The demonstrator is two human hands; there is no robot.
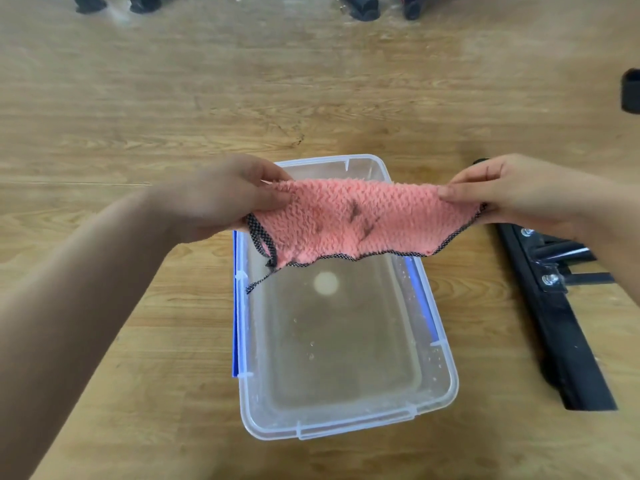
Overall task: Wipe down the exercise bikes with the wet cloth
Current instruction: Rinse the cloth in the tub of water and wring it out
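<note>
The pink cloth (349, 220) is at frame centre, stretched between 2 hands above the far end of the clear tub (346, 430). It shows dark smudges near its middle and a dark patterned hem, with 1 loop hanging at lower left. The left hand (228, 199) pinches the cloth's left edge; the right hand (512, 192) pinches its right edge. The tub stands on the wood floor (138, 98) and holds cloudy water. A black bike base bar (561, 334) lies at frame right, near the tub.
</note>
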